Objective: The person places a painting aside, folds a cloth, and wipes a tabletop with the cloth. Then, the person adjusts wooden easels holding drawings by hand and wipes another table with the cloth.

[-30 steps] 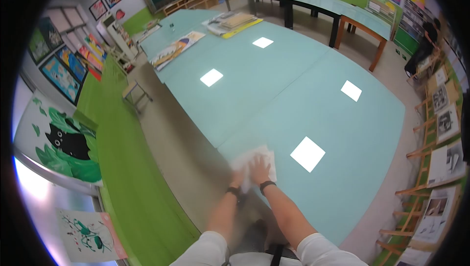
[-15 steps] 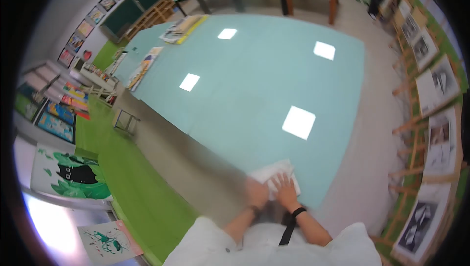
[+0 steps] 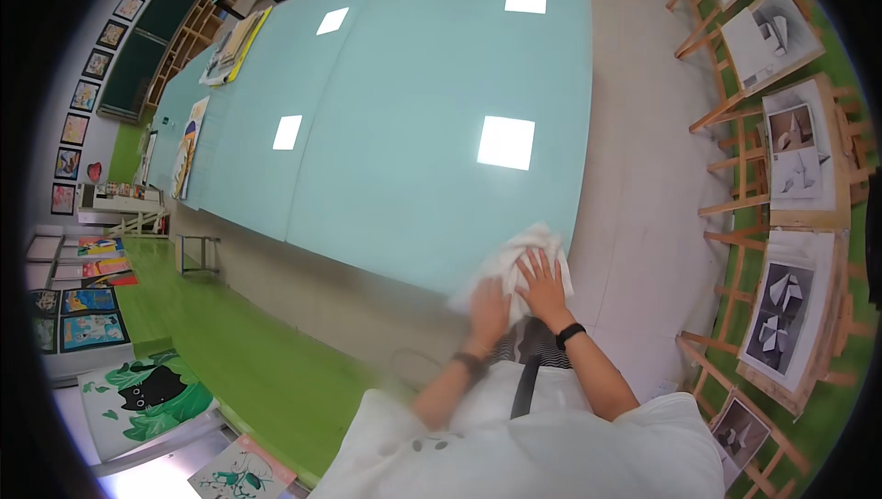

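Note:
A white cloth point(image 3: 517, 255) lies crumpled on the near corner of a pale blue-green table point(image 3: 413, 141). My right hand point(image 3: 545, 291) rests flat on the cloth with its fingers spread, a dark band around the wrist. Close beside it, my left hand point(image 3: 491, 309) presses on the left part of the cloth, its fingers stretched forward and slightly blurred. Part of the cloth hangs toward my body at the table's edge.
Stacked papers and boards point(image 3: 234, 44) lie at the table's far left, with more sheets point(image 3: 190, 145) nearer. Wooden easels with drawings point(image 3: 785, 315) line the right side. A small stool point(image 3: 197, 255) stands at left, by the green strip point(image 3: 248, 352).
The view has tilted down and turned right, so the table appears shifted up and left. Both hands are still on the cloth, which is now more bunched.

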`<state>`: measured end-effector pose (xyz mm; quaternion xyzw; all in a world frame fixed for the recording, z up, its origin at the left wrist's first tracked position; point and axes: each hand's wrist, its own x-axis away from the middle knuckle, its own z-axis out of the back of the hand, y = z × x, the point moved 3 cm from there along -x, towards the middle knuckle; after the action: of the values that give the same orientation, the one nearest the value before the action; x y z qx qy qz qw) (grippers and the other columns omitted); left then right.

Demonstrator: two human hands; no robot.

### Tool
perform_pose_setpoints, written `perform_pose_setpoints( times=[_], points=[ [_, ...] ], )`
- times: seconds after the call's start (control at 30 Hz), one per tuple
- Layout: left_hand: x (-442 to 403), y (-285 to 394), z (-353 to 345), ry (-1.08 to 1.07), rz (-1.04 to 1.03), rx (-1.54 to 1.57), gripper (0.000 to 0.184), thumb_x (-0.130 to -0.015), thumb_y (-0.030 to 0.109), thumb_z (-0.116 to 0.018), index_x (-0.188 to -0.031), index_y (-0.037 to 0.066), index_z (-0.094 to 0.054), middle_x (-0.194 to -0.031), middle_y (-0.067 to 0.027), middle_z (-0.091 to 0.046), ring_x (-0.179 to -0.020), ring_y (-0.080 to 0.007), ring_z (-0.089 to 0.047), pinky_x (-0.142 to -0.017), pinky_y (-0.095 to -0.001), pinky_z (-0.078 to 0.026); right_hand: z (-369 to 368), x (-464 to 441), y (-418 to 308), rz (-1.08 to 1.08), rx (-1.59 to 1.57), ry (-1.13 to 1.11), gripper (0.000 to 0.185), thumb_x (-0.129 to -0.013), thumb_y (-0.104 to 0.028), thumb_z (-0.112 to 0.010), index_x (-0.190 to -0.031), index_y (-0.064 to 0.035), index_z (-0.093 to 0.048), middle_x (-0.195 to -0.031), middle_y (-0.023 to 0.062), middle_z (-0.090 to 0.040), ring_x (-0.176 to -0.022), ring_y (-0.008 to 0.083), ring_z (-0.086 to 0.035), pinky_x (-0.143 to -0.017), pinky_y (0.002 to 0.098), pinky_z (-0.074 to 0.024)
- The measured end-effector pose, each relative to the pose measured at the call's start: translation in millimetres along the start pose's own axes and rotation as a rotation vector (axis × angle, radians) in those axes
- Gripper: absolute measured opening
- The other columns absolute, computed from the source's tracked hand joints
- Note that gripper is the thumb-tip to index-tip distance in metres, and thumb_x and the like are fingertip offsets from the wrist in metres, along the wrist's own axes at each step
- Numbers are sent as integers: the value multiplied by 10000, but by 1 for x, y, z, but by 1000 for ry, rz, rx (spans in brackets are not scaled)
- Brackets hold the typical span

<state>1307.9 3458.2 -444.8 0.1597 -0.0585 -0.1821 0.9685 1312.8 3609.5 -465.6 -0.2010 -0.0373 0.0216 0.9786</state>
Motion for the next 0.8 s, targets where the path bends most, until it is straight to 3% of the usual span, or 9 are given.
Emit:
perform_pose_setpoints(
  times=[0.03, 0.1, 0.17, 0.37, 0.5, 0.6, 0.7, 0.8],
  points=[
    [-4, -7, 0, 137, -36, -43, 463, -949, 310, -485, -1310, 21, -498, -1331, -239, -493, -1214, -414, -484, -958, -522, -414, -6, -17, 0, -8, 15, 18, 680, -848, -404, -631, -1452, -215, -382, -1555, 72, -264, -1447, 282, -189, -1135, 550, -156],
    [-28, -31, -6, -56, 8, -162, 560, -953, 338, -477, -1435, 65, -390, -1491, -209, -327, -1390, -424, -252, -1086, -591, -235, -16, -63, -2, 12, 26, 38, 693, -841, -406, -632, -1455, -212, -377, -1561, 76, -249, -1450, 282, -178, -1127, 578, -133],
    [-66, -51, 8, 35, 63, -60, 589, -952, 362, -473, -1459, 87, -354, -1531, -181, -268, -1414, -398, -220, -1093, -607, -206, -24, -111, -7, 32, 18, 48, 692, -844, -389, -627, -1459, -204, -369, -1562, 82, -248, -1451, 290, -171, -1112, 614, -120],
    [-177, -116, 14, 83, 62, -173, 631, -949, 409, -468, -1492, 133, -305, -1569, -146, -196, -1444, -374, -143, -1124, -594, -110, -50, -248, -17, 43, 143, 66, 685, -870, -397, -587, -1478, -200, -341, -1572, 88, -224, -1455, 338, -136, -1082, 670, -96],
    [-226, -148, 8, 149, 160, -42, 650, -939, 431, -473, -1495, 144, -300, -1574, -132, -189, -1451, -356, -129, -1133, -581, -72, -68, -309, -16, 102, 278, 56, 694, -897, -423, -555, -1501, -202, -292, -1585, 90, -177, -1454, 349, -131, -1071, 677, -142],
    [-229, -157, 11, 178, 178, 1, 643, -936, 435, -472, -1491, 153, -311, -1574, -116, -199, -1453, -336, -133, -1138, -566, -57, -58, -320, -22, 118, 326, -34, 706, -903, -432, -545, -1509, -203, -264, -1590, 89, -150, -1456, 344, -123, -1065, 665, -199],
    [-220, -157, 23, 247, 164, 68, 622, -938, 399, -490, -1472, 123, -334, -1541, -134, -274, -1433, -338, -200, -1137, -563, -120, -57, -321, -33, 92, 447, -52, 712, -904, -437, -544, -1511, -206, -252, -1591, 92, -133, -1451, 349, -132, -1063, 647, -234],
    [-207, -155, 26, 263, 186, 54, 624, -940, 449, -461, -1483, 171, -331, -1566, -108, -228, -1452, -311, -144, -1142, -554, -61, -41, -316, -51, 31, 415, -163, 698, -903, -396, -548, -1506, -198, -256, -1581, 107, -151, -1434, 368, -159, -1061, 633, -259]
  ],
)
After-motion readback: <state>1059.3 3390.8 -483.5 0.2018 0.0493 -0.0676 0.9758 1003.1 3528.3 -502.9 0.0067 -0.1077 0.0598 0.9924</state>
